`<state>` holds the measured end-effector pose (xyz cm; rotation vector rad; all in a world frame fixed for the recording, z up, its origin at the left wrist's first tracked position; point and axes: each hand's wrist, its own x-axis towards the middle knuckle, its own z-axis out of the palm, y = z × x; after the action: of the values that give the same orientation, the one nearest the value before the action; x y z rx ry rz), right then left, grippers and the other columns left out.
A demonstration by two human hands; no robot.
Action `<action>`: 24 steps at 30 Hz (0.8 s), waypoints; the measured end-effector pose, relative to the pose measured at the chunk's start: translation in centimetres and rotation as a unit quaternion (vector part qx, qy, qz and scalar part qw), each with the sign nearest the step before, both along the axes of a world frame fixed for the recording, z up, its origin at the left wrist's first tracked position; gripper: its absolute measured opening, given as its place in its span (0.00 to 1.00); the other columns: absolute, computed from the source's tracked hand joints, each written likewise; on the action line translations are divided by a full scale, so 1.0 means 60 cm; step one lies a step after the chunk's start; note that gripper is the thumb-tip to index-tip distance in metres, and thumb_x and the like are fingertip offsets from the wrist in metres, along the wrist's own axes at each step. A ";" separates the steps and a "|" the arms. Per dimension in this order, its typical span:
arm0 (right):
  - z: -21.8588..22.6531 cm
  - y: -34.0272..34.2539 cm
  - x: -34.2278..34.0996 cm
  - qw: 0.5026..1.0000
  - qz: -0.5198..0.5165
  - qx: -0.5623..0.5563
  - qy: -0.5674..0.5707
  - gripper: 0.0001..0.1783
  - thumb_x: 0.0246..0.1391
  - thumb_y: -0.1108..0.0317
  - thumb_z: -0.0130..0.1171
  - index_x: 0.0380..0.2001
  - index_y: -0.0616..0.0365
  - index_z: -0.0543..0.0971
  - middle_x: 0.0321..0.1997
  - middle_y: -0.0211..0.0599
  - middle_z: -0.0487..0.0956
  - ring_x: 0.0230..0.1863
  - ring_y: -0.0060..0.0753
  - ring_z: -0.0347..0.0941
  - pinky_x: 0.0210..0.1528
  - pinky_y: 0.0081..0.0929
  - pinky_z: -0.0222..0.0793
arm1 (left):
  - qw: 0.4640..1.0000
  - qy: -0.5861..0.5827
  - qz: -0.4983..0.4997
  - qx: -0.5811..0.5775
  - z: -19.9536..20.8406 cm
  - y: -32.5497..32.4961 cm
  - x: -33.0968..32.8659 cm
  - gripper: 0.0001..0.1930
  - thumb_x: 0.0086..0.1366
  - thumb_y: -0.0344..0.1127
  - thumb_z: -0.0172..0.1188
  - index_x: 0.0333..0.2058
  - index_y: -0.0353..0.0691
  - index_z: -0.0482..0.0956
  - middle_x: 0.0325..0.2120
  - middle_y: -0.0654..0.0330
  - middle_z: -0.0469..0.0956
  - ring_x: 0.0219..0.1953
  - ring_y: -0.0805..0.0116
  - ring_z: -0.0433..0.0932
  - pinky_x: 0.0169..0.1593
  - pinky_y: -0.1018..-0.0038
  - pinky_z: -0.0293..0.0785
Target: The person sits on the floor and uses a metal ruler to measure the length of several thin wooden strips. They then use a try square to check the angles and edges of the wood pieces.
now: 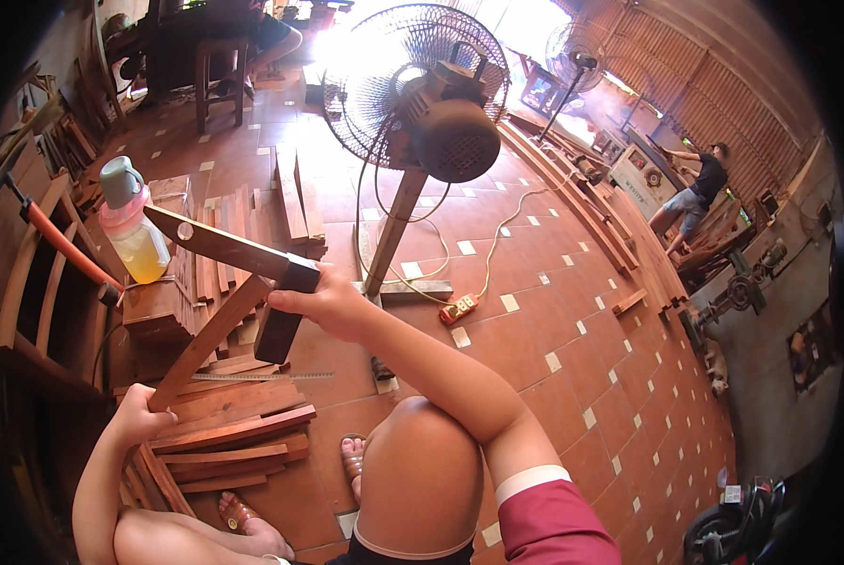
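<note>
My left hand (143,414) is closed round the lower end of a curved wooden piece (207,341), which slants up to the right. At its upper end, my right hand (324,303) grips a try square (229,247) by the corner, where the blade meets the dark stock. The blade reaches up to the left, across the top of the wooden piece, and the stock hangs down below my fingers. Below them, a pile of reddish curved wooden pieces (238,443) lies on the floor, with a ruler (262,377) across it.
Straight ahead stands a large fan (455,137) on a post. An orange power strip (458,309) lies on the tiles. A jug of yellow liquid (143,247) stands on stacked wood at left, near an orange-handled tool (59,240). A co-worker (702,193) stands at a machine, far right.
</note>
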<state>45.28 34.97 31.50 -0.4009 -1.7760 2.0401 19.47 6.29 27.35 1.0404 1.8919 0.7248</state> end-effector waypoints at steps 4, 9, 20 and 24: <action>0.024 -0.010 0.006 1.000 0.002 0.002 -0.015 0.23 0.51 0.61 0.73 0.46 0.61 0.79 0.38 0.24 0.79 0.39 0.16 0.73 0.45 0.22 0.71 | 1.000 -0.001 -0.008 -0.005 -0.003 -0.003 -0.003 0.09 0.50 0.28 0.65 0.17 0.36 0.73 0.13 0.67 0.70 0.16 0.80 0.68 0.20 0.76 0.63; 0.035 -0.019 0.001 0.999 0.001 0.011 -0.037 0.21 0.51 0.63 0.73 0.46 0.61 0.79 0.38 0.24 0.79 0.40 0.16 0.73 0.44 0.22 0.71 | 1.000 0.001 -0.023 -0.003 -0.013 -0.016 -0.019 0.10 0.51 0.30 0.66 0.18 0.36 0.75 0.13 0.67 0.71 0.16 0.80 0.68 0.21 0.76 0.64; -0.011 0.001 -0.006 1.000 0.008 0.010 0.011 0.18 0.52 0.64 0.70 0.43 0.62 0.79 0.37 0.32 0.82 0.40 0.23 0.77 0.44 0.23 0.71 | 0.999 -0.015 -0.031 -0.003 -0.018 -0.011 -0.020 0.11 0.52 0.34 0.65 0.20 0.34 0.73 0.15 0.71 0.67 0.20 0.81 0.63 0.23 0.75 0.59; -0.013 -0.003 -0.010 1.000 -0.010 0.016 -0.004 0.17 0.51 0.61 0.72 0.39 0.60 0.81 0.31 0.26 0.79 0.32 0.16 0.71 0.34 0.20 0.65 | 0.999 -0.018 -0.028 -0.016 -0.017 -0.015 -0.021 0.12 0.51 0.34 0.66 0.18 0.36 0.71 0.15 0.71 0.66 0.19 0.81 0.62 0.23 0.75 0.57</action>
<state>44.69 34.82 30.73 -0.4160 -1.7997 1.9980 18.22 5.41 26.32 1.0491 1.8311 0.6753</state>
